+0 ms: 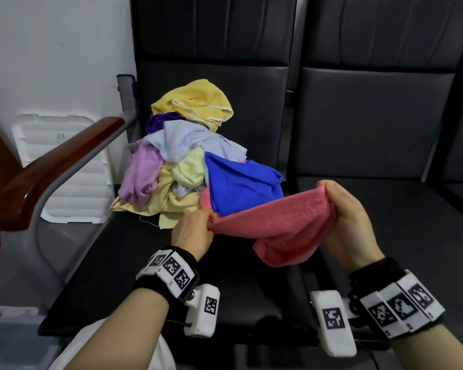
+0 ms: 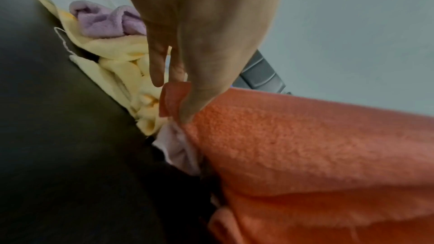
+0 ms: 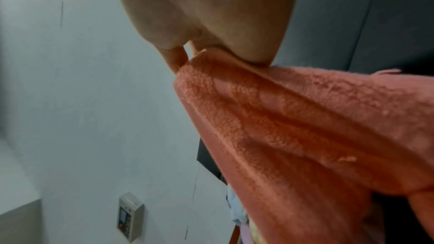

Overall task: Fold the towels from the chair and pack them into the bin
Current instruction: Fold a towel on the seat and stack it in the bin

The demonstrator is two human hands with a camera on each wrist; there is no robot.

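Observation:
A coral pink towel point(image 1: 275, 228) hangs stretched between my two hands above the black chair seat point(image 1: 150, 265). My left hand point(image 1: 195, 231) pinches its left corner, seen close in the left wrist view as the pink towel point(image 2: 305, 155) under my left hand point(image 2: 187, 107). My right hand point(image 1: 332, 201) pinches the right corner, and the right wrist view shows the towel point(image 3: 305, 127) gripped by my right hand point(image 3: 211, 57). Behind lies a heap of crumpled towels point(image 1: 187, 156): yellow, purple, pale blue, lilac, green, with a bright blue towel point(image 1: 241, 182) in front.
A chair armrest point(image 1: 54, 166) of red-brown wood runs along the left. A second black seat point(image 1: 385, 129) stands to the right. A translucent bin's rim point(image 1: 8, 329) shows at the bottom left. A white foam panel point(image 1: 64, 166) leans against the wall.

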